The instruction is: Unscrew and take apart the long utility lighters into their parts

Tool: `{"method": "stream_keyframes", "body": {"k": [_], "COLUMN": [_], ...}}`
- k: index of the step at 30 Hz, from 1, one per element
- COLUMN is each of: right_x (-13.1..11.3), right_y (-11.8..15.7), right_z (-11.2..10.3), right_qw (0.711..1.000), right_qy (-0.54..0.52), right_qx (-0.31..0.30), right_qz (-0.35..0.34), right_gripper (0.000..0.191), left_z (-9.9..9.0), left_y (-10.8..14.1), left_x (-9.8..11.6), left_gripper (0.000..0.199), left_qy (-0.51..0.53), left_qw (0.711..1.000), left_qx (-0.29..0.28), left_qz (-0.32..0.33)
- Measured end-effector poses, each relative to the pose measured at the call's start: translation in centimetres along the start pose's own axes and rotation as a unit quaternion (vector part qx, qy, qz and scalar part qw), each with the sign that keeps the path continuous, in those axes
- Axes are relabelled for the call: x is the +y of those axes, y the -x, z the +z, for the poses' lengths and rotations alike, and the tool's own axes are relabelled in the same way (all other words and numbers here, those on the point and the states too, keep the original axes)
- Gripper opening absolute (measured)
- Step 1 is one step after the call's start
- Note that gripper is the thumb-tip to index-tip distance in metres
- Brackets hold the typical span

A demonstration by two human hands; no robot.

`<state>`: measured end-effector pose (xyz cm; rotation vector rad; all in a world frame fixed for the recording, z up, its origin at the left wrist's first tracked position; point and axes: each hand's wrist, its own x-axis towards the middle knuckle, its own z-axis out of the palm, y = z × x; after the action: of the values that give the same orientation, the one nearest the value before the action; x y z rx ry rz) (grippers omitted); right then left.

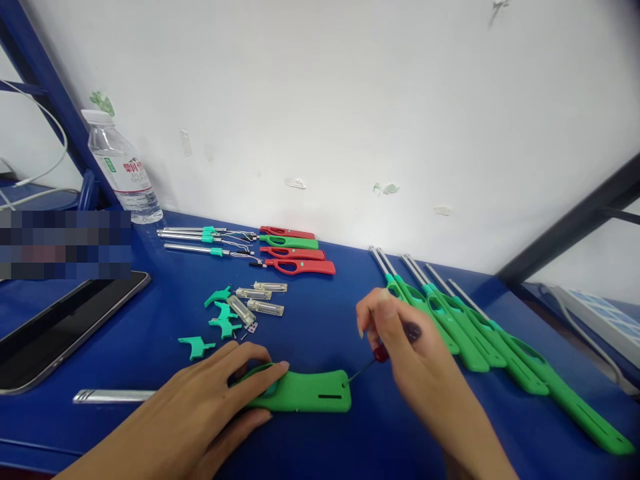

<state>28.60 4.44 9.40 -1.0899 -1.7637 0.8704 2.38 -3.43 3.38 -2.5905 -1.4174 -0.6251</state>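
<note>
A green long-necked lighter (pixel 313 392) lies flat on the blue table, its metal tube pointing left. My left hand (pixel 220 390) grips it around the trigger opening, fingers over the top and thumb along the near side. In my right hand (pixel 405 340) is a screwdriver (pixel 381 353) with a dark red handle. Its thin shaft slants down to the left, and the tip meets the small hole near the lighter's right end. Whether a screw sits in that hole I cannot tell.
Several green lighters (pixel 467 340) lie at right. Behind are red and green handle shells (pixel 300 267) with metal tubes (pixel 190 248). Clear fuel tanks (pixel 265 308) and teal triggers (pixel 196 347) lie mid-left. A phone (pixel 65 333) and water bottle (pixel 125 170) are left; a white wall (pixel 320 120) rises behind.
</note>
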Motion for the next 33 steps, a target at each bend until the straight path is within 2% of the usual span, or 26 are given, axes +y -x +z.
{"method": "stream_keyframes", "body": {"k": [3, 7, 10, 12, 16, 21, 24, 28, 31, 33], "right_x": [0.1, 0.2, 0.3, 0.4, 0.4, -0.1, -0.5, -0.6, -0.4, -0.3], "right_y": [-0.1, 0.0, 0.3, 0.5, 0.6, 0.4, 0.3, 0.3, 0.3, 0.3], "right_z": [0.9, 1.6, 2.0, 2.2, 2.2, 2.0, 1.7, 1.3, 1.2, 1.2], "right_qw": [0.996, 0.986, 0.971, 0.969, 0.973, 0.969, 0.975, 0.989, 0.995, 0.997], "right_qy": [0.047, 0.088, 0.119, 0.110, 0.079, 0.042, 0.017, -0.015, -0.020, -0.023], "right_qx": [0.072, 0.121, 0.165, 0.172, 0.178, 0.178, 0.168, 0.117, 0.076, 0.059], "right_qz": [0.000, -0.075, -0.127, -0.138, -0.126, -0.164, -0.145, -0.087, -0.054, -0.050], "right_gripper": [0.052, 0.031, 0.030, 0.032, 0.036, 0.022, 0.016, 0.002, 0.014, 0.008], "left_z": [-0.1, -0.1, -0.1, 0.0, 0.3, 0.5, 0.5, 0.6, 0.5, 0.3], "left_y": [-0.4, -0.5, -0.3, -0.2, -0.4, -0.6, -0.6, -0.5, -0.5, -0.6], "left_x": [0.0, 0.0, 0.0, 0.1, 0.3, 0.3, 0.3, 0.3, 0.3, 0.4], "left_gripper": [0.036, 0.036, 0.037, 0.046, 0.058, 0.054, 0.053, 0.053, 0.051, 0.048], "left_qy": [-0.003, 0.002, -0.001, -0.013, -0.027, -0.014, -0.006, -0.012, -0.013, -0.013], "left_qw": [1.000, 1.000, 1.000, 0.999, 0.997, 0.997, 0.997, 0.997, 0.998, 0.998], "left_qx": [0.006, -0.008, -0.003, 0.012, 0.023, 0.021, 0.018, 0.008, 0.015, 0.021], "left_qz": [0.001, -0.008, -0.018, -0.035, -0.064, -0.072, -0.069, -0.070, -0.065, -0.058]}}
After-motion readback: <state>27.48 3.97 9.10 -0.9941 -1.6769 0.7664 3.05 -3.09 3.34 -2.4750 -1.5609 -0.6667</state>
